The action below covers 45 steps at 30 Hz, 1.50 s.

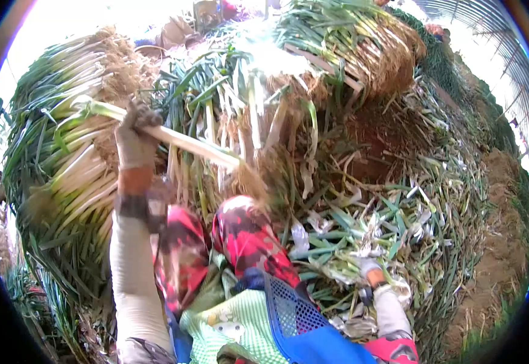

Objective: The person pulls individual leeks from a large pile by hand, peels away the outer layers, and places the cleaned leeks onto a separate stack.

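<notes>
In the head view, my gloved left hand (135, 134) is closed around the white stalk of a long green onion (194, 145). It is held up above my knees, slanting down to the right, its leafy end at upper left and its blurred roots at lower right. My right hand (369, 267) is low at the right, down among loose stripped leaves (343, 236). Its fingers are blurred and partly covered by the leaves, so I cannot tell if they grip any.
A tall stack of green onions (76, 139) rises at left, roots inward. Another bundle (355, 48) lies at the top right, and more onions (216, 85) hang ahead of my knees (246, 236). Leaf waste (440, 206) spreads along the right beside bare soil (498, 242).
</notes>
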{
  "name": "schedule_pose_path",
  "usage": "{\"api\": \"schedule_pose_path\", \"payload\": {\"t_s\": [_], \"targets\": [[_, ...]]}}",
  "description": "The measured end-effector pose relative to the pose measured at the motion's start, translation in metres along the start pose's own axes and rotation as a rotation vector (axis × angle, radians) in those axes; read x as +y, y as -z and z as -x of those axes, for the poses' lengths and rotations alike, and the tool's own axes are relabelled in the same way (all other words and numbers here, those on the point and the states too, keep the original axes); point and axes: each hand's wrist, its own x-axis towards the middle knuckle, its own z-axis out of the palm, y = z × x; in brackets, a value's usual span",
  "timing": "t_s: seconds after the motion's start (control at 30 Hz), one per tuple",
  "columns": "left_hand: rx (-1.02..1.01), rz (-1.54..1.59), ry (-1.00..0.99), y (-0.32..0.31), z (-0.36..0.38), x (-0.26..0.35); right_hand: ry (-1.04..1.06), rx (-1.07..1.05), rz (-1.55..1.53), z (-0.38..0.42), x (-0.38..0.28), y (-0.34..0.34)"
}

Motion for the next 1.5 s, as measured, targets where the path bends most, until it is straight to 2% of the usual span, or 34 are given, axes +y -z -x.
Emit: {"api": "schedule_pose_path", "payload": {"t_s": [0.03,0.07,0.13,0.2,0.23,0.3,0.37,0.4,0.43,0.47,0.5,0.53,0.6,0.63,0.7,0.73,0.77,0.83,0.93,0.97,1.03,1.07,1.1,1.13,1.17,1.2,1.27,1.3,1.33,1.37,1.4,1.43,1.47,1.5], "targets": [[0.019,-0.086,0.024,-0.006,0.006,-0.01,-0.092,-0.048,0.114,-0.006,0.025,-0.011],[0.047,-0.168,0.048,-0.01,0.015,-0.023,-0.086,-0.023,0.006,-0.017,0.011,0.009],[0.142,-0.073,0.264,0.023,0.012,-0.064,0.065,0.11,-0.191,-0.039,-0.036,0.05],[0.246,-0.366,0.194,0.058,0.011,-0.086,0.336,0.205,-0.221,-0.077,-0.106,0.095],[0.28,-0.321,0.213,0.061,0.008,-0.088,0.372,0.143,-0.348,-0.084,-0.156,0.133],[0.285,-0.27,0.234,0.07,-0.006,-0.09,0.644,0.328,-0.333,-0.142,-0.233,0.162],[0.316,-0.232,0.285,0.069,-0.022,-0.087,0.574,0.357,-0.47,-0.184,-0.317,0.206],[0.33,-0.175,0.305,0.068,-0.026,-0.086,0.488,0.271,-0.486,-0.201,-0.353,0.232],[0.324,-0.188,0.328,0.066,-0.03,-0.084,0.418,0.311,-0.52,-0.216,-0.38,0.245],[0.318,-0.204,0.352,0.067,-0.032,-0.083,0.294,0.204,-0.56,-0.234,-0.407,0.256],[0.299,-0.191,0.39,0.074,-0.036,-0.085,0.304,0.188,-0.6,-0.247,-0.426,0.258],[0.307,-0.152,0.421,0.079,-0.039,-0.087,0.418,0.054,-0.607,-0.258,-0.43,0.265],[0.325,-0.212,0.47,0.082,-0.047,-0.091,0.359,0.269,-0.618,-0.245,-0.45,0.265],[0.296,-0.28,0.449,0.091,-0.051,-0.097,0.362,0.233,-0.894,-0.219,-0.445,0.263],[0.273,-0.292,0.489,0.089,-0.058,-0.099,0.668,0.597,-0.715,-0.171,-0.418,0.25],[0.255,-0.268,0.507,0.089,-0.061,-0.104,0.655,0.742,-0.432,-0.144,-0.404,0.239],[0.234,-0.28,0.491,0.09,-0.063,-0.112,0.656,0.674,-0.539,-0.096,-0.395,0.246],[0.181,-0.269,0.484,0.098,-0.065,-0.132,0.676,0.723,-0.391,-0.059,-0.37,0.231],[0.166,-0.2,0.653,0.079,-0.057,-0.148,0.685,0.754,-0.234,-0.018,-0.351,0.219],[0.141,-0.136,0.693,0.085,-0.057,-0.156,0.835,0.827,-0.165,-0.007,-0.346,0.219],[0.095,-0.014,0.778,0.093,-0.054,-0.17,0.79,0.76,-0.292,0.005,-0.346,0.222],[0.121,-0.156,0.698,0.111,-0.058,-0.198,0.766,0.729,-0.356,0.01,-0.345,0.224],[0.156,-0.1,0.615,0.112,-0.054,-0.208,0.729,0.641,-0.33,0.024,-0.344,0.231],[0.308,0.012,0.829,0.078,-0.05,-0.174,0.797,0.688,-0.251,0.027,-0.344,0.227],[0.129,0.08,0.792,0.107,-0.053,-0.207,0.84,0.717,-0.227,0.031,-0.34,0.223],[0.019,0.115,0.717,0.094,-0.049,-0.194,0.873,0.753,-0.202,0.03,-0.338,0.218],[0.098,0.086,0.671,0.082,-0.049,-0.176,0.804,0.616,-0.621,0.016,-0.341,0.209],[0.102,0.062,0.631,0.08,-0.051,-0.173,0.911,0.708,-0.656,-0.019,-0.332,0.188],[0.107,0.038,0.592,0.079,-0.052,-0.169,0.796,0.379,-1.022,-0.026,-0.336,0.182],[0.104,0.051,0.583,0.077,-0.05,-0.166,0.591,0.12,-1.401,-0.033,-0.342,0.179],[0.188,0.002,0.436,0.073,-0.048,-0.159,0.618,-0.012,-1.453,-0.029,-0.338,0.184],[0.177,-0.046,0.499,0.069,-0.046,-0.144,0.635,-0.146,-1.496,-0.025,-0.334,0.19],[0.163,-0.094,0.562,0.066,-0.045,-0.129,0.712,-0.385,-1.571,-0.015,-0.334,0.213],[0.141,-0.05,0.529,0.068,-0.043,-0.125,0.846,0.046,-1.005,-0.041,-0.325,0.199]]}}
